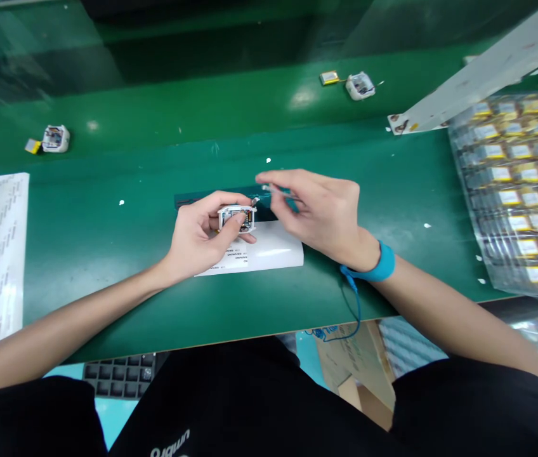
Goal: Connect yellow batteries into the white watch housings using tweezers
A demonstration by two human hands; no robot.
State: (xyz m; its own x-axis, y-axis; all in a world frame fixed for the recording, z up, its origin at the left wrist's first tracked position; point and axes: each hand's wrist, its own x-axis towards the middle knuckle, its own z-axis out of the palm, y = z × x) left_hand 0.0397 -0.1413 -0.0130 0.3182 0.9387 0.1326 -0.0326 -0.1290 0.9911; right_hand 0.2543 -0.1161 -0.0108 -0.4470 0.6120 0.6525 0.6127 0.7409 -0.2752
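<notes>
My left hand is closed around a small white device housing, its thumb pressed on the exposed circuit board inside. At the housing's upper right corner, a small metallic part sticks out by the fingertips. My right hand is just to the right, thumb and fingers pinched on a thin pale piece, whose white tip points toward the housing. What kind of thing that piece is, I cannot tell. Below both hands lies a white printed sheet, and a dark strip is partly hidden behind my left hand.
On the green bench, two open housings with batteries, one at left and one at right, stand farther back. A clear tray of batteries is at right. A blue wrist strap trails its cord off the front edge.
</notes>
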